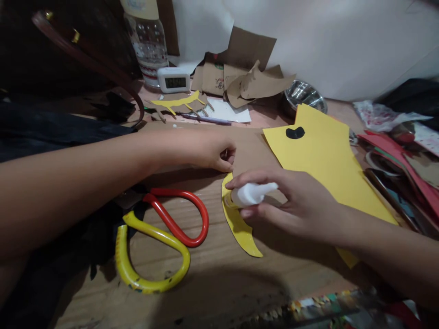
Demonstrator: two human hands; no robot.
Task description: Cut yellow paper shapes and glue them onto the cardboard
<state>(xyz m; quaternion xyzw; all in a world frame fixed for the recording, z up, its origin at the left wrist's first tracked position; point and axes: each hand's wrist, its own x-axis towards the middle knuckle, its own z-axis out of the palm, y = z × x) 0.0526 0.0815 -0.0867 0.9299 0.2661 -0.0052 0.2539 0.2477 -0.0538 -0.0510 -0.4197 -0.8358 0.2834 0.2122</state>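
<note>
My right hand is closed round a small glue bottle, its white pointed nozzle facing right. The bottle is over a curved, pointed yellow paper piece lying on the wooden board. Curled fingers of my left hand pinch the upper end of that piece; the exact contact is partly hidden. Below my left forearm lie large scissors, one handle red and one yellow. On the right, a big yellow sheet with a black bean-shaped patch passes partly beneath my right wrist.
At the back stand a clear bottle, a white digital clock, cardboard scraps and a metal bowl. A pen lies near a yellow spiky cutout. Papers and a plastic bag crowd the right edge.
</note>
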